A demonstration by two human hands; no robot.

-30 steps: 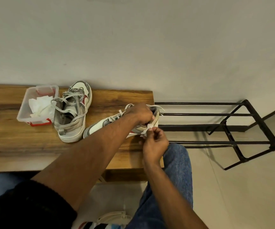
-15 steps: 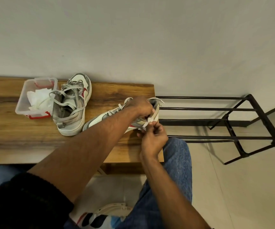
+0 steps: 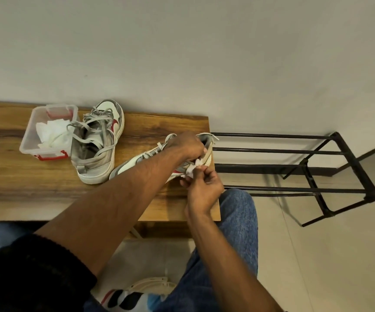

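Observation:
A white, grey and red sneaker (image 3: pixel 134 164) lies on its side near the right end of the wooden bench (image 3: pixel 35 190). My left hand (image 3: pixel 187 147) grips it by the heel collar. My right hand (image 3: pixel 204 188) pinches a small white wipe (image 3: pixel 194 167) against the shoe's side by the heel. The other sneaker (image 3: pixel 98 143) of the pair stands upright to the left, its grey laces loose.
A clear plastic box (image 3: pixel 32 136) with red latches holds white wipes at the bench's back left. A black metal rack (image 3: pixel 317 170) stands on the floor to the right, against the wall. My knee in blue jeans (image 3: pixel 238 212) sits below the bench's right corner.
The view has dipped a little. My right hand has shifted the wipe slightly along the shoe's heel side. My left hand keeps its grip on the shoe.

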